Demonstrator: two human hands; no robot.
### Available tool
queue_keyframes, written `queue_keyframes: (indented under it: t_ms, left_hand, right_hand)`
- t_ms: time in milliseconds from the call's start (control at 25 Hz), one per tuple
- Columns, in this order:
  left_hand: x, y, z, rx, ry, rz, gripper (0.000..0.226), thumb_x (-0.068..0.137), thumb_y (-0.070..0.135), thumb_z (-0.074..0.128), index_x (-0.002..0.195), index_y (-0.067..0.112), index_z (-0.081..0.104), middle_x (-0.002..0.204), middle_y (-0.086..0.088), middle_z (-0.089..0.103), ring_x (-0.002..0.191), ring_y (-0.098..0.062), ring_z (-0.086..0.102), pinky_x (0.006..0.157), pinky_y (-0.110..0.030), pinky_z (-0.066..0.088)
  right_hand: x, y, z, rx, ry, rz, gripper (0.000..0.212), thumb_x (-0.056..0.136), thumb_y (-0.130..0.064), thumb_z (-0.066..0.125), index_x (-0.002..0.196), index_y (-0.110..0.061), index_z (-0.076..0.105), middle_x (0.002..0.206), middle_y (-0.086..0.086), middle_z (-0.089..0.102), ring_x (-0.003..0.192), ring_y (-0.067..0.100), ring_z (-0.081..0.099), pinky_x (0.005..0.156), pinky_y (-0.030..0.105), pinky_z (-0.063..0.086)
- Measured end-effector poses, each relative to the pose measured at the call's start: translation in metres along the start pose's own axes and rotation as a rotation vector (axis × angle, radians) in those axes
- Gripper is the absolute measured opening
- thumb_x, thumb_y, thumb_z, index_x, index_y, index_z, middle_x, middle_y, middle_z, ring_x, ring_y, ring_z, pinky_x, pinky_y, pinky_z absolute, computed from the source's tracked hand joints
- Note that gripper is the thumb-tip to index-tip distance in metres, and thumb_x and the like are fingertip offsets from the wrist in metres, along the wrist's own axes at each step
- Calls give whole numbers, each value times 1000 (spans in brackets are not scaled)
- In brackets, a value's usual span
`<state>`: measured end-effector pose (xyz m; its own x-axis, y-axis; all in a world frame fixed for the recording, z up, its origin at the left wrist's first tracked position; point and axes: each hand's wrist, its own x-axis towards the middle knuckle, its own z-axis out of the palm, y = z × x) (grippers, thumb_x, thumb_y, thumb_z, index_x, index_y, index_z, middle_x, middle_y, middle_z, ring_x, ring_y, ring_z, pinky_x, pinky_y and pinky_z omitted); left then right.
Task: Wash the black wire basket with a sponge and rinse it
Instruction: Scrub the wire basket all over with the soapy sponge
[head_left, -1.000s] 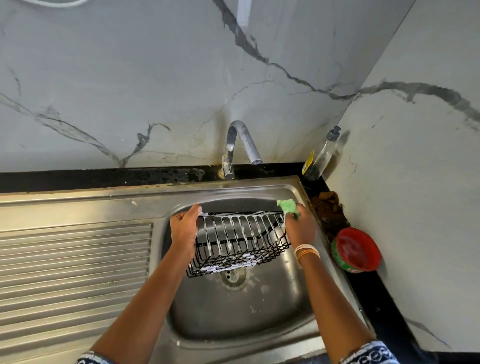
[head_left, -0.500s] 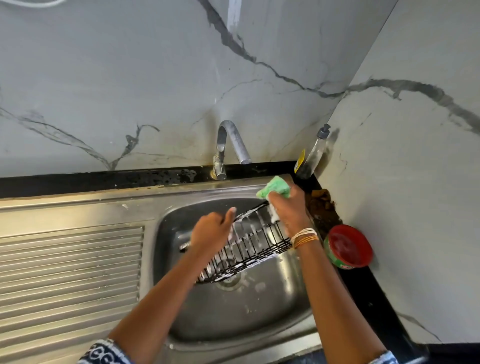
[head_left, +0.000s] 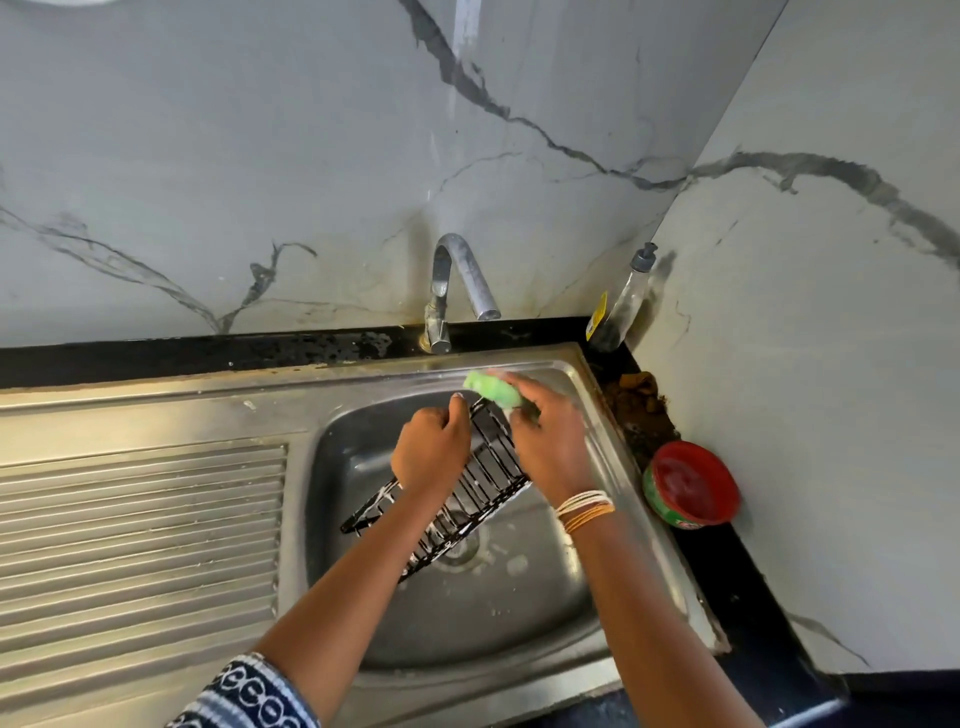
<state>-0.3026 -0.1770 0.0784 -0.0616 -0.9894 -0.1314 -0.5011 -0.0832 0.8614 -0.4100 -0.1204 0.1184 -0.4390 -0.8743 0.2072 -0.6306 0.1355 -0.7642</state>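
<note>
The black wire basket has been turned from flat to steeply tilted over the sink. The left hand grips its far rim, and the right hand squeezes the green sponge at the top corner. Scrubbing goes on, I judge; the tap is dry.

- basket isn't lying flat across the sink anymore, it's tipped up on end, far end raised
- left hand shifts right along the rim
- right hand and sponge now at the raised far end
</note>
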Motion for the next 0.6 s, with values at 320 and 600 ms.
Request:
queue_keyframes:
  t_ms: [320,600]
  left_hand:
    - [-11,-2,8,-8,85,170,57,99,33,40,47,11,43,43,-1,38,41,-17,34,45,-25,20]
    - [-13,6,5,-292,122,168,62,97,22,50,38,21,31,33,11,27,32,-9,24,41,-22,18]
  right_hand:
    - [-34,-1,6,117,114,-113,64,76,16,45,121,-26,64,119,-22,60,108,-1,59,91,21,50]
    - [-21,30,4,-30,-42,-54,58,81,15,48,124,-20,63,126,-4,61,111,3,58,97,10,43]
